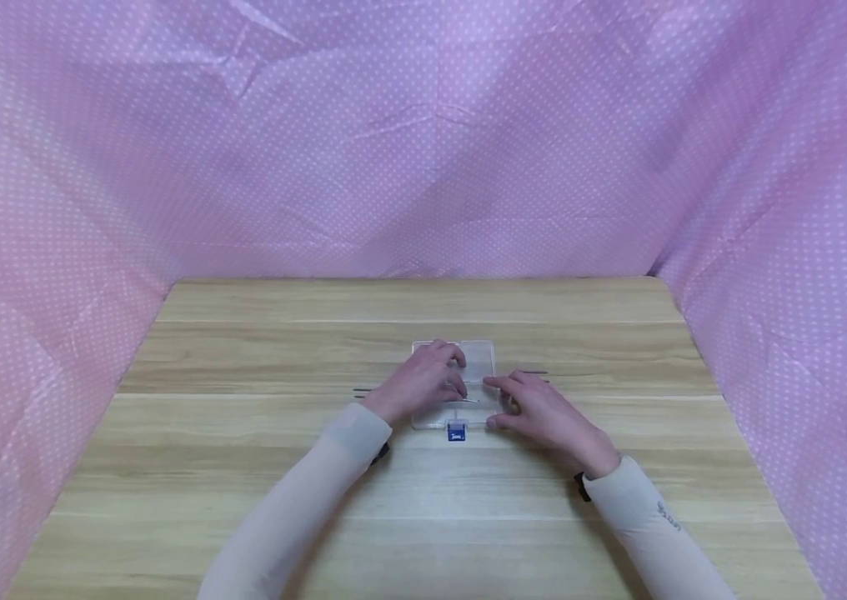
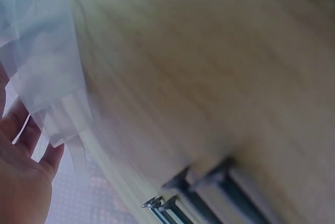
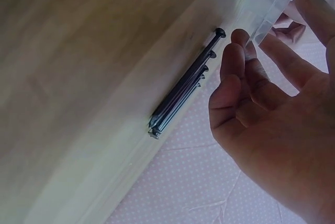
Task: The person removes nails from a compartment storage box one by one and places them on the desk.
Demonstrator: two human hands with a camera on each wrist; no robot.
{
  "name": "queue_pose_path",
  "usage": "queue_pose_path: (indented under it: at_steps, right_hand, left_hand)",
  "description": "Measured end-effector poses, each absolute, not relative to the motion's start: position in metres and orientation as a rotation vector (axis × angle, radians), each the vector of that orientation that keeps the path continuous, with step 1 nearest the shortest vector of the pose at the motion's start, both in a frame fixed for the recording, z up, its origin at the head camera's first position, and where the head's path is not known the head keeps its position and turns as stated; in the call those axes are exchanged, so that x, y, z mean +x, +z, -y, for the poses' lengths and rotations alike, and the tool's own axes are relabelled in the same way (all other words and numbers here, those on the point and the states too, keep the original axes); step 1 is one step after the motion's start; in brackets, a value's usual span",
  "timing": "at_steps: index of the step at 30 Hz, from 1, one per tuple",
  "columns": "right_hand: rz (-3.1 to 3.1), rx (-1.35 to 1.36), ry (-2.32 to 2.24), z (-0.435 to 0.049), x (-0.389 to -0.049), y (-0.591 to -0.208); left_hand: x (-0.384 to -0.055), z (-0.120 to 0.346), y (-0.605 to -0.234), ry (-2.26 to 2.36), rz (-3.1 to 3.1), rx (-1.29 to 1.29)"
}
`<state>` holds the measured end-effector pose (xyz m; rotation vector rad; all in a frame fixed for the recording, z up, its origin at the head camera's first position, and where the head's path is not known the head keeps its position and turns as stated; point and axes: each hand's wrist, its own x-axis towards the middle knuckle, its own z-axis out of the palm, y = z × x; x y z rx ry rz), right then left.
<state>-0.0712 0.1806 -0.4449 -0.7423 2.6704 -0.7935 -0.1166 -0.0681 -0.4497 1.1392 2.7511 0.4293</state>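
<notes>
A clear plastic compartment box lies on the table with its lid raised or laid back, and a blue tag marks its front edge. Reaching over the box, my left hand has bent fingers. At its fingertips shows a thin silvery screw, seemingly pinched; the exact contact is too small to see. My right hand holds the box's right side, index finger at the middle and thumb near the front corner. In the right wrist view, its other fingers curl beside the clear plastic wall.
Left of the box lie several dark screws with flared heads. On its right, several long dark metal pins with round heads lie side by side. The wooden table backs onto a pink dotted cloth that also hangs at both sides.
</notes>
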Motion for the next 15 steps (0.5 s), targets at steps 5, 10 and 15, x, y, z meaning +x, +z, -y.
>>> queue_pose_path:
  at_steps: [5, 10, 15]
  right_hand:
    - [-2.66, -0.731, -0.796, -0.1795, -0.0708, -0.4439]
    - [-2.659, -0.723, -0.799, -0.1798, -0.0712, -0.443]
    - [-2.666, -0.745, -0.8, -0.1802, -0.0726, -0.445]
  left_hand:
    - [-0.1167, 0.0672, -0.4521, 0.426, -2.743, 1.122]
    - [-0.1185, 0.0656, -0.4528, 0.443, -2.751, 1.163]
    - [-0.1182, 0.0641, -0.4506, 0.436, -2.751, 1.176]
